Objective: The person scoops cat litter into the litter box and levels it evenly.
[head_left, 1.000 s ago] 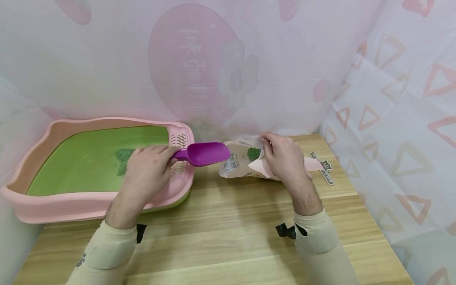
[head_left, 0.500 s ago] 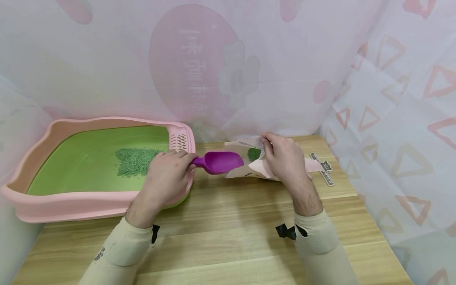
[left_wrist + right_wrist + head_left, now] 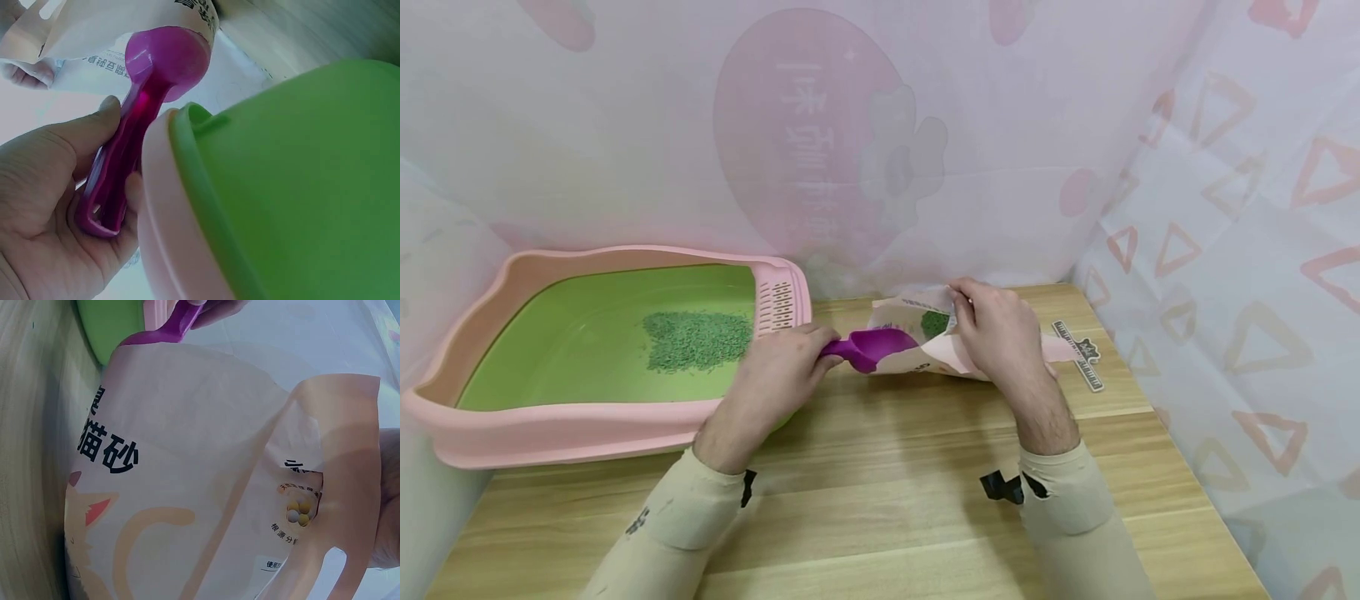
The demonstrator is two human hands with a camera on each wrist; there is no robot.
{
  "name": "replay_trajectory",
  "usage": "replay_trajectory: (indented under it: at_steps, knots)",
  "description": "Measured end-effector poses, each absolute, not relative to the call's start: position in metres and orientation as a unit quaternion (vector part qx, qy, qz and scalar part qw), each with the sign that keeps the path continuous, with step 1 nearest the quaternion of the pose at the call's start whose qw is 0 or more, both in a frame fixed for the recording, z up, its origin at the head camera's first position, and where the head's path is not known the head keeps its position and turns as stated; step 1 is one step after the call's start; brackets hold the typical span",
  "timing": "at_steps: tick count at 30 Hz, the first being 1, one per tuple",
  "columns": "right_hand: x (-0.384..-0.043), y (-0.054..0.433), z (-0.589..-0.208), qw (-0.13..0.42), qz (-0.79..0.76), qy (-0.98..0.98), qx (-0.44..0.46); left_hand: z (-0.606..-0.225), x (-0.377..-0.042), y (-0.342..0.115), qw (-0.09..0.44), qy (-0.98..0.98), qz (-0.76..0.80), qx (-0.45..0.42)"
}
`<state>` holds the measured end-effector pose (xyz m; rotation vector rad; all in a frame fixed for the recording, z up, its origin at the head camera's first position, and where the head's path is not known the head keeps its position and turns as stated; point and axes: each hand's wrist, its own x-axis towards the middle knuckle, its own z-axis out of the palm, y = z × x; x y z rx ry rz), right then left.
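Observation:
My left hand (image 3: 782, 367) grips a purple scoop (image 3: 880, 346) by its handle. The scoop's bowl reaches into the mouth of a pale paper cat litter bag (image 3: 169, 425), whose front edge hides part of it. Green pellets (image 3: 934, 324) show deeper inside the bag, which lies on its side. At the bag's upper edge, my right hand (image 3: 1000, 333) pinches the paper and keeps the mouth spread. Left of the bag stands a pink-rimmed green litter box (image 3: 595, 429), with a patch of green litter (image 3: 696, 340) on its floor. In the left wrist view, thumb and fingers wrap the scoop handle (image 3: 119, 169).
A flat strip with a black cat figure (image 3: 1087, 352) lies right of the bag. The wooden table (image 3: 880, 500) meets a patterned cloth wall (image 3: 1000, 183) behind and another at the right. The litter box's perforated end (image 3: 777, 308) is close to my left hand.
My left hand has moved right with the scoop, from over the litter box's end into the bag's mouth. The right hand and bag have stayed in place.

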<state>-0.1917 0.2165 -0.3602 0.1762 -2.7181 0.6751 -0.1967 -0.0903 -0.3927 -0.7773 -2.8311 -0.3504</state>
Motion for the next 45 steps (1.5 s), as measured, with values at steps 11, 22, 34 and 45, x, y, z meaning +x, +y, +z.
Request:
replay_trajectory:
  at_steps: [11,22,34,45]
  knots:
    - [-0.192,0.216,-0.361,0.172,0.232,-0.955,0.066,-0.396,-0.200,-0.084,0.048,-0.931,-0.224,-0.283]
    - [-0.192,0.216,-0.360,0.167,0.234,-0.956,0.063,-0.399,-0.205,-0.068,0.045,-0.929,-0.241,-0.277]
    - [-0.192,0.216,-0.361,0.171,0.235,-0.954,0.071,-0.404,-0.220,-0.047,0.036,-0.933,-0.226,-0.278]
    - [-0.191,0.215,-0.361,0.174,0.235,-0.953,0.082,-0.419,-0.231,-0.027,0.046,-0.934,-0.222,-0.277]
